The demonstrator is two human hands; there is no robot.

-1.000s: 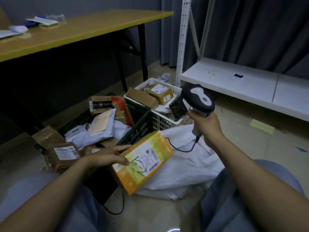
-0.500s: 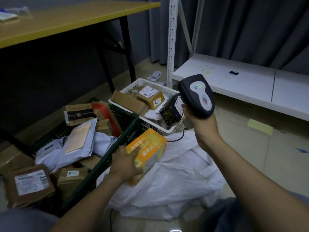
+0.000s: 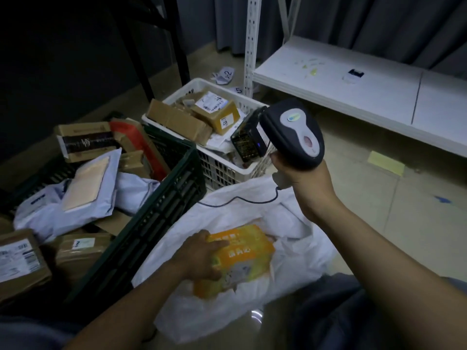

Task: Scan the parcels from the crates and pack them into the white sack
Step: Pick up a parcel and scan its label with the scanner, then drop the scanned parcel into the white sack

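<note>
Two hands: your left hand (image 3: 199, 258) grips the orange parcel (image 3: 240, 256) at its left end, fingers curled over the far edge. Your right hand (image 3: 303, 180) is wrapped round the handle of the barcode scanner (image 3: 293, 132), held up above the sack.
Parcel position: it lies flat in the mouth of the white sack (image 3: 290, 223), with cloth lapping over its near edge and not yet covering the rest.
Step in hand: as I judge it, seating this box inside the sack.
Doing it well: slide the box in flat and deep instead of letting go at the rim. The slack cloth looks likely to bunch beneath it, so press it past the folds before you loosen your grip.
Cable (image 3: 240, 200): the scanner's lead crosses the sack's far edge, so keep it out of the opening.
Scanner: hold it high and clear of the sack while your left hand works.
Remaining stock: the dark green crate (image 3: 161, 205) beside the sack and the white crate (image 3: 219, 170) behind it both hold more parcels.
</note>
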